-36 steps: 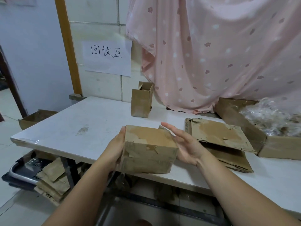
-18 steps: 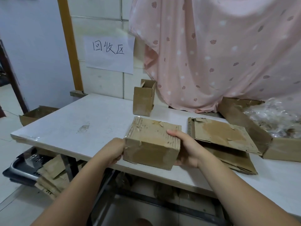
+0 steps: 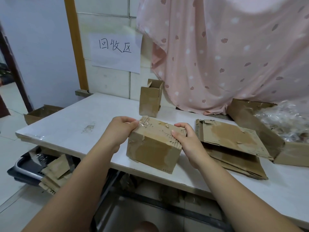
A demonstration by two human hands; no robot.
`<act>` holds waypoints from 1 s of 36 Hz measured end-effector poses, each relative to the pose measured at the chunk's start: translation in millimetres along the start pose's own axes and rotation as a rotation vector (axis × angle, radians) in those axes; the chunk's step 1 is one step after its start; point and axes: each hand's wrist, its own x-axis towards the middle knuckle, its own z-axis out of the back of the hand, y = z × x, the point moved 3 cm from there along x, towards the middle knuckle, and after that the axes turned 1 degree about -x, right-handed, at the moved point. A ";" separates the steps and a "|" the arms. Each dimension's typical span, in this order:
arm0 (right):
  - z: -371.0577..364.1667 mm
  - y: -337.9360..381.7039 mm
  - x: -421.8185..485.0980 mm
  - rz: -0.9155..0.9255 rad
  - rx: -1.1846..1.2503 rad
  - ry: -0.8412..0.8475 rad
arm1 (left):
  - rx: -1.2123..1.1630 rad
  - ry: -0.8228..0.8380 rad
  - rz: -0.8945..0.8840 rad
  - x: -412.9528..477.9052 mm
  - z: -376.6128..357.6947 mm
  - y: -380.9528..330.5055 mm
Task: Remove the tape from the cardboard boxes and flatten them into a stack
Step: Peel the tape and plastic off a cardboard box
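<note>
Left hand [image 3: 121, 129] is curled round the far left corner of the box [image 3: 153, 146], fingertips right at a wrinkled strip of clear tape [image 3: 143, 123] on the top face. Right hand [image 3: 185, 141] clamps the other end, thumb lying on the torn top, fingers wrapped round the right side. So it's a two-handed grip, and the box sits tilted between them over the front part of the bench [image 3: 75, 124]; whether its bottom touches the surface, I can't tell. The top is scuffed, paper peeled away in ragged patches.

Just right of the right hand lies the flat stack [image 3: 230, 144], several sheets of cardboard, the top one skewed over those beneath. Beyond it, at the bench's right end, there's a big open carton [image 3: 249, 121] holding a heap of crumpled clear tape [image 3: 287, 121]. Behind the held box stands a small upright box [image 3: 150, 99], top flaps open, close to the wall.

On that wall, a handwritten paper sign [image 3: 115, 51], and a pink spotted curtain [image 3: 225, 56] hanging beside it. Down left, under the bench, a dark crate [image 3: 25, 166] with cardboard scraps [image 3: 55, 174] leaning against it, and another open box [image 3: 41, 113] on the floor.
</note>
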 end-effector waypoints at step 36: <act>-13.3 21.0 -19.7 0.287 -0.880 0.151 | 0.385 -0.090 0.065 6.3 4.8 13.3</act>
